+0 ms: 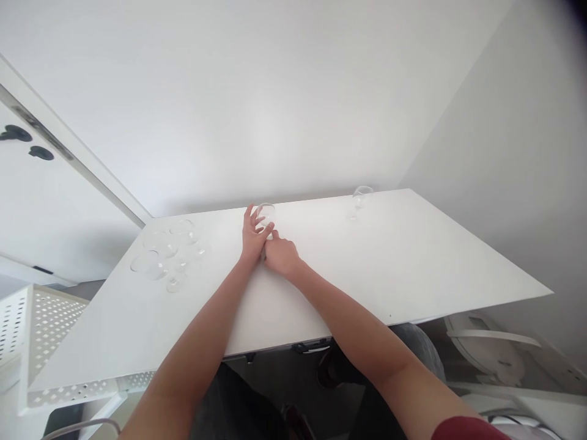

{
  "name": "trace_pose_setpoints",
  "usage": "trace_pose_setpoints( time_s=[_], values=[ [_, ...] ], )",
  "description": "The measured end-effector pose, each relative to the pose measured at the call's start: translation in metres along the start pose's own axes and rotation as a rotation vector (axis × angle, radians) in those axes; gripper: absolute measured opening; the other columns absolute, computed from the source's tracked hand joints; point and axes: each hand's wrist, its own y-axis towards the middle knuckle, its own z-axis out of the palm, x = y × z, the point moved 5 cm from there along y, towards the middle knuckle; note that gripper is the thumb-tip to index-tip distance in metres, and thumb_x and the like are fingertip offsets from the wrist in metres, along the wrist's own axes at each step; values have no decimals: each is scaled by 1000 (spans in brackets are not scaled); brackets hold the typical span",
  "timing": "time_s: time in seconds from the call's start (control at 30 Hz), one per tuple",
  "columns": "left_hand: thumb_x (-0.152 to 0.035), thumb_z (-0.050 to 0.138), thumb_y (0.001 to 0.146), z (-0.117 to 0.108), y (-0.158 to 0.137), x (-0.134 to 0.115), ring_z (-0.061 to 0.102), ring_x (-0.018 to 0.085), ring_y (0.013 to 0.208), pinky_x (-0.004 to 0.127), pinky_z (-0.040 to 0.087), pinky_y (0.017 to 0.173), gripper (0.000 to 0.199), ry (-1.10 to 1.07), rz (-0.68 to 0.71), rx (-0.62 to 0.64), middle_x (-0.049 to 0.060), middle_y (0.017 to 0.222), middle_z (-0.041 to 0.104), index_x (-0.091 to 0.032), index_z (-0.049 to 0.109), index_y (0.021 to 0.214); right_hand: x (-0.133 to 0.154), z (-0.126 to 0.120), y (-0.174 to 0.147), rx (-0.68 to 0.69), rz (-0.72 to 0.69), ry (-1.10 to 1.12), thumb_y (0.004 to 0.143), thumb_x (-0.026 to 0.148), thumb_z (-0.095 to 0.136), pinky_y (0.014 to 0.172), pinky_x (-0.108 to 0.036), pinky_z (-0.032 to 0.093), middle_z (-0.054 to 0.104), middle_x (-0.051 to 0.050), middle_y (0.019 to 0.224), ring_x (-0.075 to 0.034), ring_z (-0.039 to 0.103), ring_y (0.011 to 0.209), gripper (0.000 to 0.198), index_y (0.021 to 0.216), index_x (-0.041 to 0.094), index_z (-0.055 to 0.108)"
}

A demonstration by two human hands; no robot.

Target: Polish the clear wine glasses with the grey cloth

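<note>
In the head view, a clear stemmed glass is between my hands near the table's back edge. My left hand cups its bowl from the left, with the fingers curved around it and the thumb across the front. Just below the bowl, my right hand is closed with its fingers curled at the stem, which is mostly hidden. Several similar glasses, one a front glass, stand close together on the left. Another stemmed glass stands alone at the back right.
The white table backs onto a plain wall. A white perforated rack sits off its left end, below a door with a black handle. A round white object with a curved handle lies under the right side.
</note>
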Motion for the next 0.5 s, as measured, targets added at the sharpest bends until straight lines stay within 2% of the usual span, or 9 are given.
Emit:
trace_pose_setpoints(
  time_s=[0.1, 0.27, 0.4, 0.5],
  values=[
    [-56, 76, 89, 0, -1, 0, 53, 31, 142, 45, 50, 107, 73, 60, -35, 2, 8, 165, 46, -41, 43, 153, -15, 0, 0, 14, 146, 27, 94, 25, 60, 84, -36, 57, 46, -25, 153, -25, 76, 93, 47, 140, 18, 58],
    [-60, 68, 93, -1, 1, 5, 60, 29, 129, 45, 49, 105, 54, 107, -99, 2, 9, 157, 53, -34, 59, 140, -54, -2, 2, 65, 393, 75, 93, 26, 63, 89, -37, 57, 22, -38, 167, -29, 76, 106, 62, 151, 12, 47],
    [-59, 68, 93, 0, 2, 8, 61, 26, 121, 42, 48, 101, 48, 120, -132, 5, 7, 151, 59, -35, 64, 135, -92, -9, 3, 76, 548, 174, 92, 27, 63, 93, -40, 56, 20, -41, 166, -36, 71, 121, 68, 154, 8, 43],
    [-58, 67, 93, 0, 3, 9, 61, 24, 115, 39, 48, 98, 44, 126, -122, -3, 7, 146, 61, -34, 66, 131, -114, -14, 3, 64, 627, 226, 92, 27, 63, 92, -41, 57, 17, -40, 168, -36, 69, 123, 68, 155, 7, 44]
  ],
)
